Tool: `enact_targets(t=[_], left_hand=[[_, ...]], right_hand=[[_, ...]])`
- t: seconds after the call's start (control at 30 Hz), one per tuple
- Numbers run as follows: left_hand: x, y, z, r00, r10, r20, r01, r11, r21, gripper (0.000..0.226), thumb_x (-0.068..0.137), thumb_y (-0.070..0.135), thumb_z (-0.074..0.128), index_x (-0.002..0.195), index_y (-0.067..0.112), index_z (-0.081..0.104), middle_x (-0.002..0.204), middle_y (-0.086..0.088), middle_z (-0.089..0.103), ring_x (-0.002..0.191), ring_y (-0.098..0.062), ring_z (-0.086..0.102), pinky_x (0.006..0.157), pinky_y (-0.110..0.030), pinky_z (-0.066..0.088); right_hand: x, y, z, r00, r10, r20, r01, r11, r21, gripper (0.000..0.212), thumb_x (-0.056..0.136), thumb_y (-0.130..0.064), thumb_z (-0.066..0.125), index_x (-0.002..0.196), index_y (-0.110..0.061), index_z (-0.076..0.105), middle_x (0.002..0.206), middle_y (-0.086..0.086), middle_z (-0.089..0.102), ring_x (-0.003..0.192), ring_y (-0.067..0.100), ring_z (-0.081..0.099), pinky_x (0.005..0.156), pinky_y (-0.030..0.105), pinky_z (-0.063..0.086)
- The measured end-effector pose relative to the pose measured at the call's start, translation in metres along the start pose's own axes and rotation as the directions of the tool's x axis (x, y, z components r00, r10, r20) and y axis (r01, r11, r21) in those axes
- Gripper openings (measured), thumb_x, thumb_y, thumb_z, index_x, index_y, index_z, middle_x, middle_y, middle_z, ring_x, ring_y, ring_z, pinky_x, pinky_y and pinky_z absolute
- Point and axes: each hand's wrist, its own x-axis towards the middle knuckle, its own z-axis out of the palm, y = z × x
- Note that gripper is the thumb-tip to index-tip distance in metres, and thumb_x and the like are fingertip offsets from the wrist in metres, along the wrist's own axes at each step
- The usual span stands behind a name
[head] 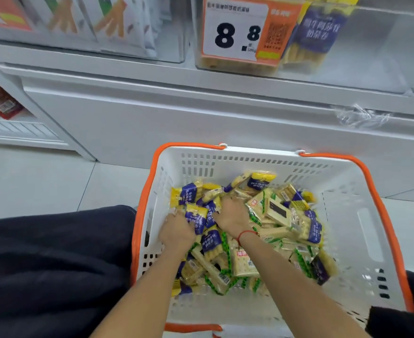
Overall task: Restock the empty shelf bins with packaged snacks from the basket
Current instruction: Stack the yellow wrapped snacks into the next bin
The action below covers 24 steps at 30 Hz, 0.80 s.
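shelf: white shelf behind basket
left hand: I see it gripping purple snack packs
right hand: fingers buried in packs, grip probably closed, can't tell

White basket sits on pale tiled floor

White basket, orange rim; blue-yellow snacks

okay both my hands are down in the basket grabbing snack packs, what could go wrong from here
Purple-and-yellow packs lie mixed with green-trimmed packs, so the left hand or right hand could scoop the wrong kind for the clear bin. A big two-handed load may also spill over the basket rim.
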Motion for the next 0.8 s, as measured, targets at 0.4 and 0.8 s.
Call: enact_targets(t=[0.4,0.8], left_hand=[[-0.029,-0.002,-0.011,0.991,0.004,0.134,0.092,0.709,-0.700,0.048,0.096,0.026,0.056,0.138,0.005,0.044,0.136,-0.011,0.051,0.124,-0.026,0.049,0.104,-0.036,0.040],[-0.057,0.026,-0.055,0.923,0.095,0.372,0.269,0.531,-0.804,0.020,0.099,0.025,0.042,0.091,0.016,0.058,0.069,0.001,0.069,0.069,-0.016,0.057,0.065,-0.028,0.044]], right_hand=[[-0.029,0.048,-0.073,0.973,-0.141,0.182,-0.012,0.758,0.652,0.037,0.085,-0.023,0.071,0.119,-0.011,0.062,0.129,0.006,0.060,0.118,0.021,0.056,0.096,0.034,0.044],[-0.054,0.017,-0.075,0.986,-0.089,-0.140,0.160,0.733,0.661,0.042,0.067,-0.024,0.086,0.099,-0.013,0.061,0.094,-0.006,0.061,0.091,0.010,0.058,0.062,0.008,0.039]])
